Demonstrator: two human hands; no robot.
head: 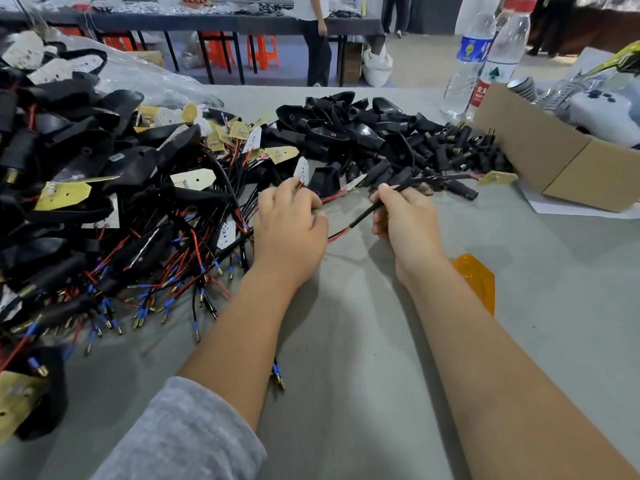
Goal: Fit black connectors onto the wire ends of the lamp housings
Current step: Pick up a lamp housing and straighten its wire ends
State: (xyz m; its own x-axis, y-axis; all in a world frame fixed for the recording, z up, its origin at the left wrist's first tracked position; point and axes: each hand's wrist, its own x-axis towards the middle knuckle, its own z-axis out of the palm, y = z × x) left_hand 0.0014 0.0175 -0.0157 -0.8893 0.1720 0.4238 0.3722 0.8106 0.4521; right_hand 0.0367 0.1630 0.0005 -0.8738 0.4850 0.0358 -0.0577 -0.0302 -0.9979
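1. On the grey cloth-covered table (381, 341), the left hand (290, 223) is lying knuckles up with its fingers curled round red wires (332, 197) at the edge of the tangle.
2. The right hand (403, 216) is pinching a black sheathed cable (363, 216) between thumb and forefinger; the cable is running from under the left hand's side up to the right, ending near a black connector (462, 189) lying on the cloth.
3. A short red wire end (337, 234) is sticking out of the cable's lower end, between the two hands.
4. To the left, a large heap of lamp housings (86, 161) with yellow boards and red and black wires is spreading over the table, blue-sleeved brass tips (138, 313) fanning towards the near edge.
5. Beyond the hands, a pile of loose black connectors (450, 147) and black shells (329, 126) is sitting beside a cardboard box (540, 157).
6. Two plastic water bottles (485, 57) are standing behind the box.
7. An orange translucent piece (476, 278) is lying just beside the right forearm.
8. A grey sleeve (187, 434) is covering the left upper forearm.
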